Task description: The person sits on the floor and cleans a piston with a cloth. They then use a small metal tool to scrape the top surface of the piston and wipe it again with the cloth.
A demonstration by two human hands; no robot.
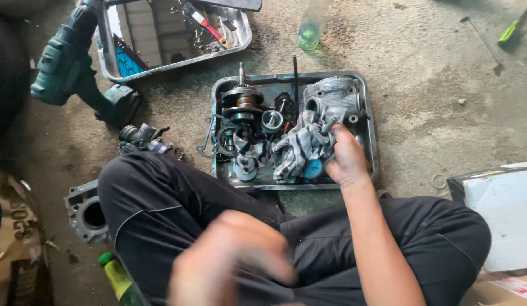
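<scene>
rag under right hand

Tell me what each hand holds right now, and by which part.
Right hand grips the grey striped cloth rag at its upper right edge, in the metal tray. Left hand is blurred; cannot tell.

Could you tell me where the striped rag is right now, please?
In the head view, the striped rag lies in the metal tray, under the right hand, beside the crankshaft.
</scene>
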